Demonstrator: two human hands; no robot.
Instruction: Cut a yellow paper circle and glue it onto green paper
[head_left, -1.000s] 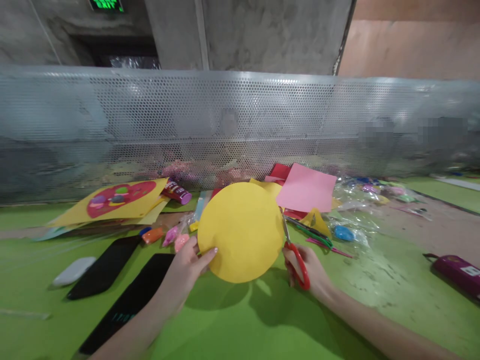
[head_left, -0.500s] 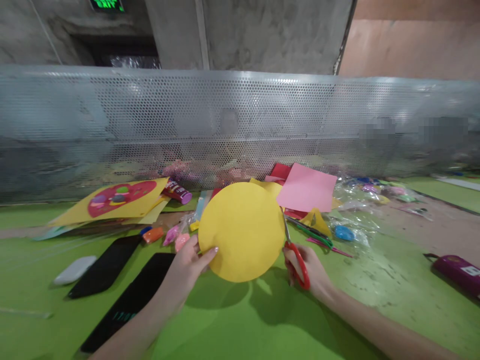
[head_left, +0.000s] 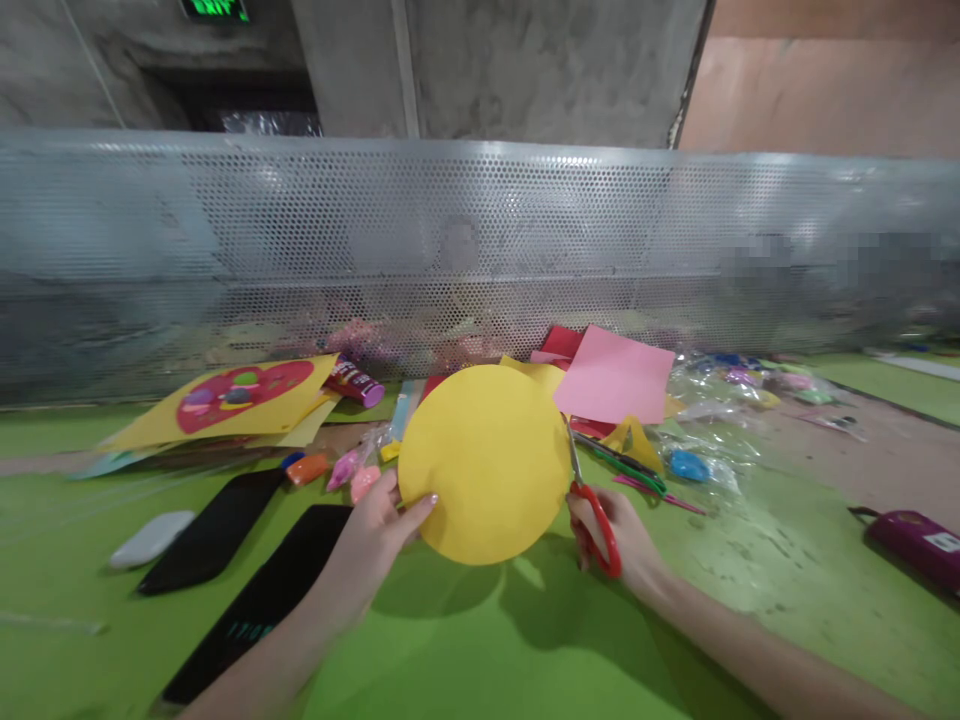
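Hardly anything has moved since the earlier frame, so the work seems paused. Left hand (head_left: 377, 536) pinches the yellow paper disc (head_left: 486, 465) by its near left edge, above the green table (head_left: 450, 665); right hand (head_left: 630, 540) grips red-handled scissors (head_left: 604, 522), blades beside the disc's right edge.

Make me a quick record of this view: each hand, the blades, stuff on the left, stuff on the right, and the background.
Left hand: pinching a yellow paper circle at its lower left
Right hand: holding red-handled scissors
Blades: by the circle's right edge; contact unclear
Left side: two black slabs, one showing lit digits
Right side: pink sheet, blue lump
Background: perforated panel
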